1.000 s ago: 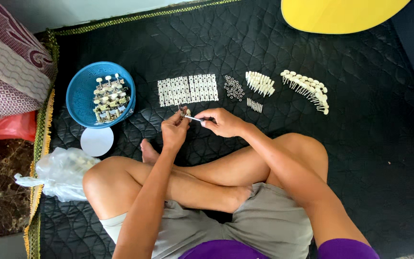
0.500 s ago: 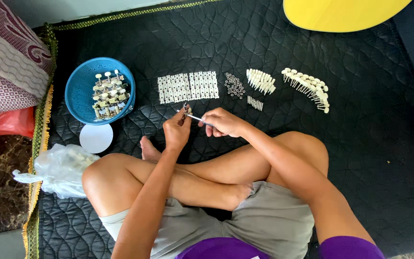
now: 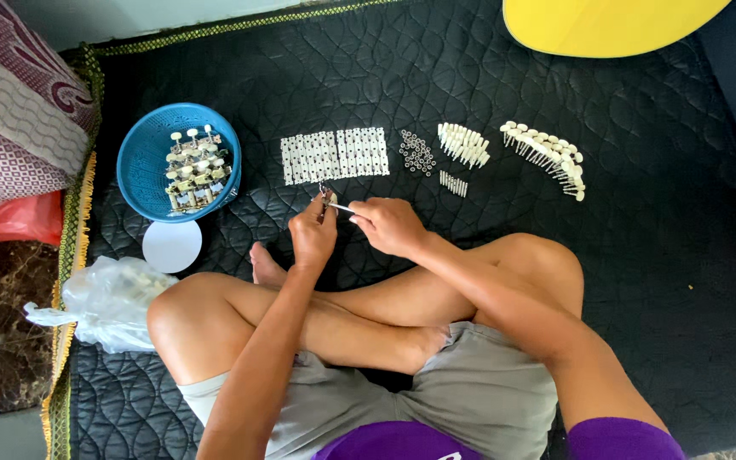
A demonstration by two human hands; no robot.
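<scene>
Pinching a small metal fitting [image 3: 326, 194] in left hand [image 3: 313, 234] above the quilted mat [image 3: 641, 255], gripping a thin metal pin [image 3: 340, 206] in right hand [image 3: 391, 227], pin lying crosswise, pointing leftward into the fitting.

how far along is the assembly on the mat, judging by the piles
Done: the blue basket holds a heap of assembled pieces. In hand: the left hand pinches a small metal part while the right hand holds a thin tool to it. Left: flat plates, small rings and white pegs remain laid out, so plenty remains.
</scene>
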